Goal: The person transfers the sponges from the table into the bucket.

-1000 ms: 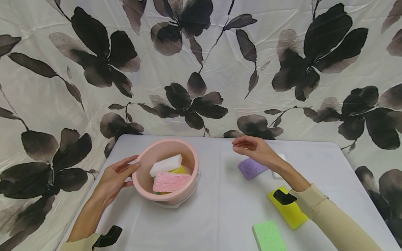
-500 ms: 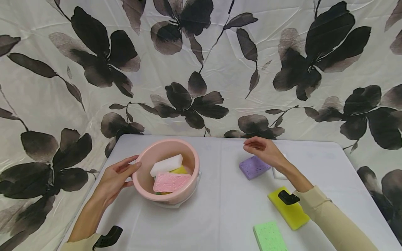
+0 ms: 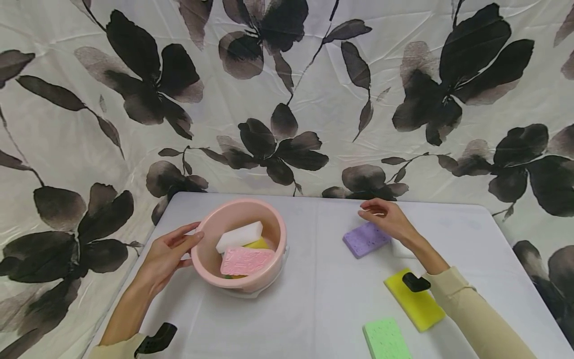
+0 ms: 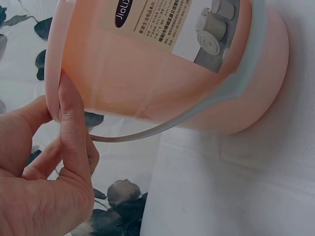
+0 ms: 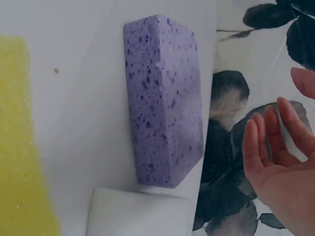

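Observation:
At the left of the table, a pink bucket (image 3: 211, 269) holds a white sponge (image 3: 239, 236), a pink sponge (image 3: 246, 261) and something yellow beneath them. My left hand (image 3: 163, 257) pinches the bucket's rim, with thumb and fingers on either side of it in the left wrist view. Over on the right, my right hand (image 3: 391, 220) hovers above the purple sponge (image 3: 364, 240), its fingers loosely bent and nothing between them. The right wrist view shows a gap between that hand and the purple sponge (image 5: 162, 103). Partly hidden under the right wrist lies a white sponge (image 3: 402, 249).
A yellow sponge (image 3: 414, 300) lies below the right forearm, and a green sponge (image 3: 386, 339) sits at the front edge of view. The bucket's grey handle (image 4: 197, 105) hangs down its side. A floral cloth (image 3: 278, 89) hangs behind the white table (image 3: 305, 299).
My right hand has moved to the right, from beside the purple sponge to above its far right part. My left hand keeps its place on the bucket rim.

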`<state>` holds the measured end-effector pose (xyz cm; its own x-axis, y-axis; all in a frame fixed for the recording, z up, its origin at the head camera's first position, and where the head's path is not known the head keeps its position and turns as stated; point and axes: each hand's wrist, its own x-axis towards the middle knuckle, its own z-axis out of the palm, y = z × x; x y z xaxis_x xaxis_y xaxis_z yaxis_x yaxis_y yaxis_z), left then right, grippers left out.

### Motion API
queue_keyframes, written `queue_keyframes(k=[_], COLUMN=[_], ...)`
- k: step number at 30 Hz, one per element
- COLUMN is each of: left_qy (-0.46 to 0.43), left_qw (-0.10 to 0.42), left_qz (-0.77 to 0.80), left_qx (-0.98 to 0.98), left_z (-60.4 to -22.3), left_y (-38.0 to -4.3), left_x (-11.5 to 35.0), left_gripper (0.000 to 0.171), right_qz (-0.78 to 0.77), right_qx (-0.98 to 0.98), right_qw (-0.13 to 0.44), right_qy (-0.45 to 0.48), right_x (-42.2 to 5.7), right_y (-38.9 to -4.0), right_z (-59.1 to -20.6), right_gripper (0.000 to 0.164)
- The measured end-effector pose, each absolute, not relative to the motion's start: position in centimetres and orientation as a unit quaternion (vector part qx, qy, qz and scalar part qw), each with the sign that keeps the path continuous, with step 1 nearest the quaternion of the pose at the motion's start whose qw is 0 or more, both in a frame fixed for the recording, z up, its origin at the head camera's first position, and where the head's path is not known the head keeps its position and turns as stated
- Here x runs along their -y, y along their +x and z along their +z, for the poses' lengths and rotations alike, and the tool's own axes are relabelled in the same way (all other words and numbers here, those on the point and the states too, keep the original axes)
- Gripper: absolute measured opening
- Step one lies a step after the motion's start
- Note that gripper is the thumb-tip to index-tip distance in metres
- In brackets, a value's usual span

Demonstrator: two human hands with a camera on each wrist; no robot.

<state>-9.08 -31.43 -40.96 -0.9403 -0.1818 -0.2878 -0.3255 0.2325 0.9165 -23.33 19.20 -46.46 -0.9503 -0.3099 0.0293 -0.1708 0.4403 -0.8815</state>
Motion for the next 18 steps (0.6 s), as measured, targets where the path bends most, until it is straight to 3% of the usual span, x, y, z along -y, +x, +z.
queue_keyframes(k=[7,18], left_qy=[-0.164,-0.162], left_qw=[0.060,0.064], left_qz=[0.600,0.602], left_qx=[-0.781,-0.780], left_z=[-41.0,-41.0], left_y=[-9.1,-9.1], left_x=[31.5,31.5], left_gripper=[0.072,0.073], right_qz=[-0.481,-0.423], right_qx=[-0.865,-0.886], right_qw=[0.079,0.076], right_qy=[-0.122,-0.176], right_x=[-19.5,-19.8], right_y=[-23.4,-24.0], right_z=[-47.3,-48.6], right_gripper=[0.047,0.042])
